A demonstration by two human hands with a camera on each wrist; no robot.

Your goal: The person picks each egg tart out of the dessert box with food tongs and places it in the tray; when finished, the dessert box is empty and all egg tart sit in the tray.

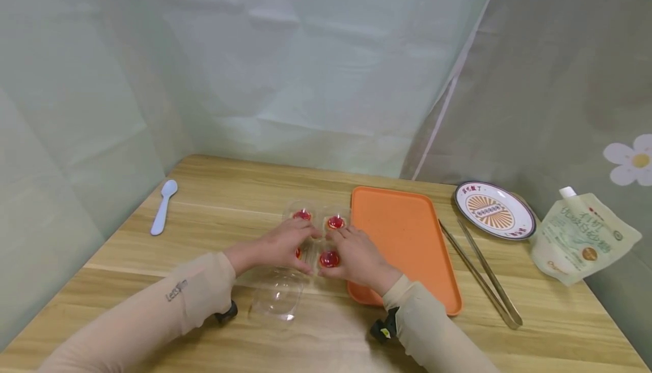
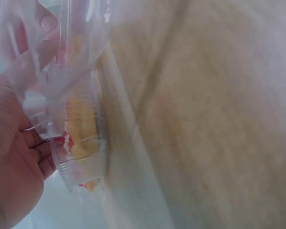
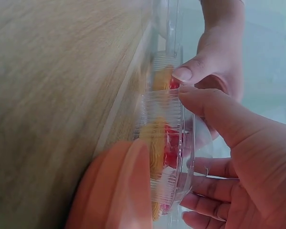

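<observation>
Two hands rest on a clear plastic pack (image 1: 316, 213) of red-topped pastries (image 1: 335, 222), set on the wooden desk (image 1: 229, 186).
The pack lies directly under and between both grips, just left of an orange tray (image 1: 402, 237): the left hand (image 1: 277, 244) touches its left side, the right hand (image 1: 359, 260) its right. Each grip is spread, thumb on the pack's near edge and fingers reaching farther over the top; a clear plastic lid (image 1: 277, 299) sits below, near the left sleeve (image 1: 204, 285).
</observation>
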